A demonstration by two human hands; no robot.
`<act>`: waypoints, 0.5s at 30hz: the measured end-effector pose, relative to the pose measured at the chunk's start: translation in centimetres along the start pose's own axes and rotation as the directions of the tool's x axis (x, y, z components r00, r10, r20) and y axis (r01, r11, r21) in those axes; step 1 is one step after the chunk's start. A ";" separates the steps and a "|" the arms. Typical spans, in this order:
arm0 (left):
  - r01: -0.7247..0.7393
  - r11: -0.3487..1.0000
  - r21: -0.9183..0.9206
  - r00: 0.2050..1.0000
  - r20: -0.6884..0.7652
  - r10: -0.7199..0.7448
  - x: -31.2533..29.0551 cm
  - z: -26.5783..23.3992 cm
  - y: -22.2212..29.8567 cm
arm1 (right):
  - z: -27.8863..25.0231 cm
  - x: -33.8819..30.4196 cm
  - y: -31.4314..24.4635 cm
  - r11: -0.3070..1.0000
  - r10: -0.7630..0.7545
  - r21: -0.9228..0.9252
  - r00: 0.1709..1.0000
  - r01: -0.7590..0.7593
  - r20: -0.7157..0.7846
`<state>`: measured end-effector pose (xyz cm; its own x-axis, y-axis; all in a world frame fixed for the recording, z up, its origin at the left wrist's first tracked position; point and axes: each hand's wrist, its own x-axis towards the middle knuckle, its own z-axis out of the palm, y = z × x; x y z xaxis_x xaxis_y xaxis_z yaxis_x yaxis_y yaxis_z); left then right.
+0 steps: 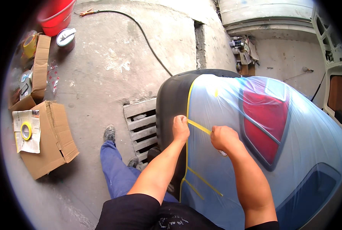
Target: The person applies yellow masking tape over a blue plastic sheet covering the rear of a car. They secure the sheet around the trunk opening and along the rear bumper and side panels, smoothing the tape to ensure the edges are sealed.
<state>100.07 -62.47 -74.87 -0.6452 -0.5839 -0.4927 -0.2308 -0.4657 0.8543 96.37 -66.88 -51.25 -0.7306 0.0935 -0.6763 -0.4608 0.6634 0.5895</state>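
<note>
The left hand (181, 128) was curled, its thumb and fingers at one end of a narrow strip of bright yellow tape (199, 126), right beside the edge of a dark, rounded bumper (174, 96). The right hand (225, 138) was closed in a fist at the strip's other end, so the tape ran straight between the two hands, over a translucent bluish plastic film (224, 180). A small whitish rounded edge (222, 153) showed beneath the right hand; what it belonged to could not be told.

The film lay wrinkled over the vehicle's body, a red panel with a grey frame (265, 130) showing through it. A long yellow tape line (188, 103) followed the border between film and bumper, and two shorter yellow tape strips (205, 181) slanted across the film nearer the person.

On the floor to the left, a brown cardboard box (56, 142) carried a printed newspaper sheet (31, 145) with a yellow ring-shaped tape roll (26, 131) on top.
</note>
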 end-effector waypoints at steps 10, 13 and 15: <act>-0.075 0.992 0.099 0.995 -0.053 0.081 0.2 2.6 -0.6 | 1.2 1.2 -0.2 0.991 -0.060 -0.128 0.976 0.034 -0.210; 0.069 0.998 0.005 0.988 -0.137 -0.067 -0.1 2.8 -0.1 | 1.2 0.9 -0.5 0.993 -0.059 -0.117 0.974 0.034 -0.219; 0.086 0.995 0.043 0.983 -0.166 -0.078 -0.2 2.7 -0.4 | 1.3 0.8 -0.4 0.993 -0.056 -0.111 0.974 0.032 -0.221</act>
<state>98.29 -60.34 -74.70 -0.4958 -0.6479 -0.5782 -0.3165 -0.4852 0.8151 96.59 -66.09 -52.59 -0.7969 -0.1108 -0.5939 -0.5373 0.5793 0.6129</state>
